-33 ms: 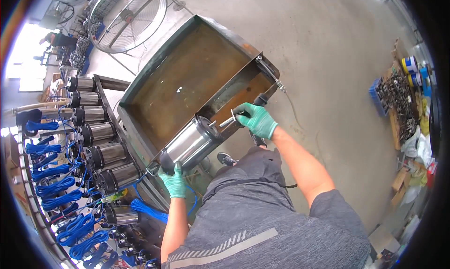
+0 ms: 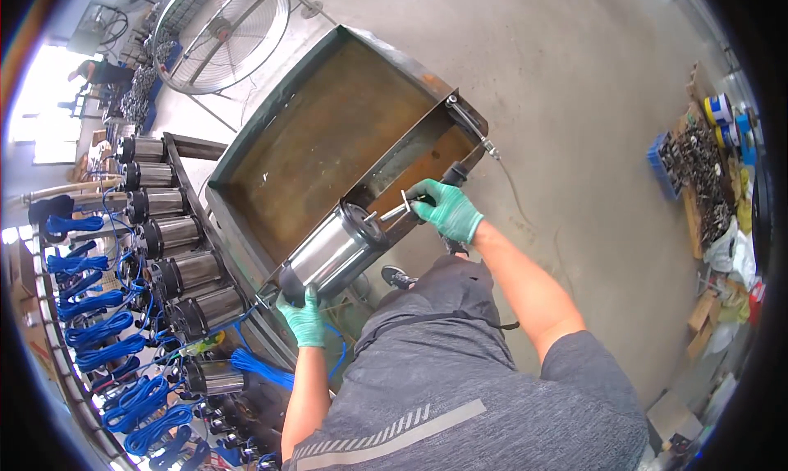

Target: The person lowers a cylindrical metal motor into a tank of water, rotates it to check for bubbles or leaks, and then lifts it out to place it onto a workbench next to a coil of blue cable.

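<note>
Just left of centre, the green-gloved left hand (image 2: 304, 318) half-curls round a black-ended, shiny steel cylinder (image 2: 335, 252), probably heavy, rigid, slick, best held by its ends; mid-frame, the green-gloved right hand (image 2: 448, 211) grips a black-handled metal tool (image 2: 455, 174).

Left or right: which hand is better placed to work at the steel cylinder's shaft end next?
Likely the right hand: it holds a dark-handled tool beside the shaft end of the steel cylinder, while the left hand is against its opposite, black end.
</note>
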Tool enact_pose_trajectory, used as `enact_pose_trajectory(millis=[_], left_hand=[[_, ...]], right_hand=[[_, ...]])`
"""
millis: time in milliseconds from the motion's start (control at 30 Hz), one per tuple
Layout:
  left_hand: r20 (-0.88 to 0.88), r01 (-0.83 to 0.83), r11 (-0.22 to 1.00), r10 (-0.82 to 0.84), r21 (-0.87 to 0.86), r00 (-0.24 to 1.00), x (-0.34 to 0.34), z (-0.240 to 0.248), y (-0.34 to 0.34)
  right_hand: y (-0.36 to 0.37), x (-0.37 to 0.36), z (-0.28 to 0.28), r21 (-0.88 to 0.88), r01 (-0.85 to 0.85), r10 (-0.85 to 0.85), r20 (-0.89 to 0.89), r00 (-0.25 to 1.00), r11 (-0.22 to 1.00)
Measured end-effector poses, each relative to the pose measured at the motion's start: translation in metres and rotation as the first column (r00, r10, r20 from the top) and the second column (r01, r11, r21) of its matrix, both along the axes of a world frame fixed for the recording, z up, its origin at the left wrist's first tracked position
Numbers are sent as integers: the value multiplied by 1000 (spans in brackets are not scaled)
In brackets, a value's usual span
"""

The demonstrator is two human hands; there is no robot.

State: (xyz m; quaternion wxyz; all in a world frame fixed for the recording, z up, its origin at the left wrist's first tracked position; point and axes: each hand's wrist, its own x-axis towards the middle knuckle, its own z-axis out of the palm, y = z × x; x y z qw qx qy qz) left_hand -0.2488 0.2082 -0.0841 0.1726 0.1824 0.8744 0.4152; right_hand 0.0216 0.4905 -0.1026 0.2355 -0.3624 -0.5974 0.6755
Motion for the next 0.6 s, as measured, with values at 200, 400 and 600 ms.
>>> enact_pose_trajectory(millis=[200, 400, 600], left_hand=[[103, -24, 997, 17, 75, 995, -2, 0, -1], [43, 43, 999, -43, 16, 998, -24, -18, -19], [74, 6, 1000, -8, 25, 997, -26, -24, -23]], right_hand=[[-2, -6, -10, 1, -36, 36, 30, 999, 999], [0, -15, -10, 16, -25, 26, -80, 996, 1000], [1, -34, -13, 181, -32, 43, -57, 997, 983]])
